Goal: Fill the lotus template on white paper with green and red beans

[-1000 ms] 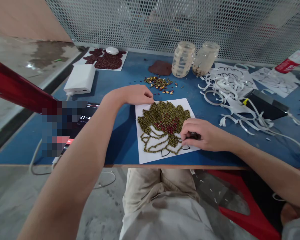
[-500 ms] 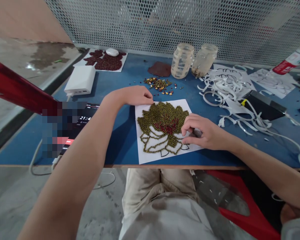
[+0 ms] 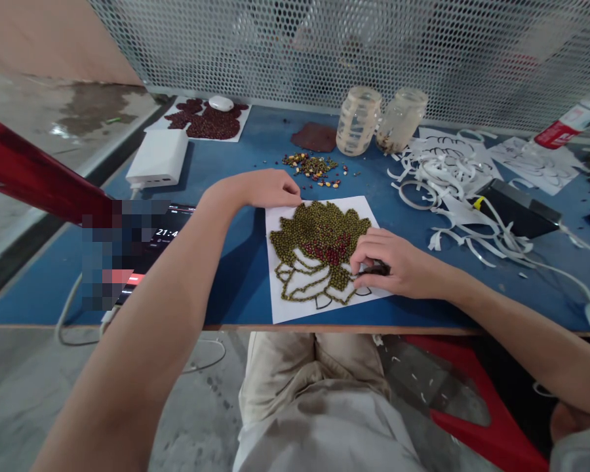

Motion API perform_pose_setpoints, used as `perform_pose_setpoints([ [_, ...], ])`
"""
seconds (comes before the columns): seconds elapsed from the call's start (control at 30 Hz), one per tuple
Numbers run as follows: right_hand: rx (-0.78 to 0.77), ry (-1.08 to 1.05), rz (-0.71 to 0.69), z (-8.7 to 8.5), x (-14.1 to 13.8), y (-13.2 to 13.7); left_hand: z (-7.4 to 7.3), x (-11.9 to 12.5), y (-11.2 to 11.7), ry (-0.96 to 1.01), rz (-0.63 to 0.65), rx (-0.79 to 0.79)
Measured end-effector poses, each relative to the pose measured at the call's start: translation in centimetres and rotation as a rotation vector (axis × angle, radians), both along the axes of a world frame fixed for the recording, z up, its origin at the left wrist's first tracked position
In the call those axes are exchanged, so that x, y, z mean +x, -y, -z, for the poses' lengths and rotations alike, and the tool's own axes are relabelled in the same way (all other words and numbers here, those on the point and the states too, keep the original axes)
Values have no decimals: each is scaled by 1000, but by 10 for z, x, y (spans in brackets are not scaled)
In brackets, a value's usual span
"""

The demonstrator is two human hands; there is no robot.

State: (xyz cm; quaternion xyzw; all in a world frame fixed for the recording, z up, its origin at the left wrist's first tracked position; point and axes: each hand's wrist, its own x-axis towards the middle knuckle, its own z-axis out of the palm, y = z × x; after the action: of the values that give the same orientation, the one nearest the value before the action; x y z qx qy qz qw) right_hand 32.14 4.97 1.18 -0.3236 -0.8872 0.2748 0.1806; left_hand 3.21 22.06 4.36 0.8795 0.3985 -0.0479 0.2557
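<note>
A white paper sheet [image 3: 281, 311] lies near the front edge of the blue table. On it is a flower picture, its upper petals filled with green beans [image 3: 299, 229] and its centre with red beans [image 3: 330, 250]. Lower petals show bare paper outlined by beans. My left hand [image 3: 275, 188] rests closed at the sheet's top left corner, its fingers curled under and largely hidden. My right hand [image 3: 381, 262] is closed in a pinch low over the picture's right side, beside the lower petals. Whatever lies between its fingertips is too small and dark to name.
Mixed loose beans [image 3: 314, 167] lie behind the sheet, near two clear jars [image 3: 358, 121]. Paper strips [image 3: 442, 177] and a black device [image 3: 516, 206] are at right. At left are a white power bank [image 3: 158, 157], a phone [image 3: 164, 236] and a red object [image 3: 39, 170].
My right hand has shifted slightly left and down over the picture, and its fingers have tilted. My left hand and the sheet stay put.
</note>
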Motion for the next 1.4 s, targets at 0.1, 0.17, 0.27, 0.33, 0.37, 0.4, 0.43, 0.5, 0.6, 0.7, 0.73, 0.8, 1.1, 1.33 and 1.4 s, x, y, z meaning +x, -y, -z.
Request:
perform_pose_setpoints([
  [0.1, 4, -16, -3, -1, 0, 0, 1, 0, -1, 1, 3, 3],
  [0.17, 11, -75, 18, -1, 1, -2, 2, -1, -2, 3, 2, -2],
  [0.27, 40, -163, 58, -1, 3, -5, 4, -1, -4, 19, 10, -10],
  [0.33, 48, -160, 57, -1, 4, -6, 4, -1, -5, 21, 21, -7],
  [0.37, 43, -147, 51, -1, 4, -6, 3, -1, -4, 18, 25, -4],
  [0.4, 34, -131, 43, 0, 4, -7, 3, -1, -4, 13, 26, 0],
  [0.43, 26, -116, 37, 1, 4, -7, 2, -1, -3, 4, 23, 3],
  [0.5, 8, -82, 30, 3, 4, -8, 0, 0, -1, -8, 13, 13],
  [0.6, -9, -43, 24, 6, 4, -8, -2, 0, 1, -12, 7, 19],
  [0.7, -14, -26, 14, 4, 3, -7, 0, 0, 0, -1, 16, 24],
  [0.73, -16, -21, 11, 3, 3, -6, 0, 0, 0, 3, 19, 24],
  [0.8, -26, -19, 8, 2, 3, -4, 1, -1, -1, 11, 19, 20],
  [1.1, -54, -43, 11, 2, 2, -4, 0, 0, 0, 14, 18, 5],
  [1.33, -21, -166, 121, -1, 5, -6, 1, 0, -1, 1, 25, 18],
  [1.4, 11, -205, 160, -2, 6, -7, 0, 0, -1, -11, 29, 20],
])
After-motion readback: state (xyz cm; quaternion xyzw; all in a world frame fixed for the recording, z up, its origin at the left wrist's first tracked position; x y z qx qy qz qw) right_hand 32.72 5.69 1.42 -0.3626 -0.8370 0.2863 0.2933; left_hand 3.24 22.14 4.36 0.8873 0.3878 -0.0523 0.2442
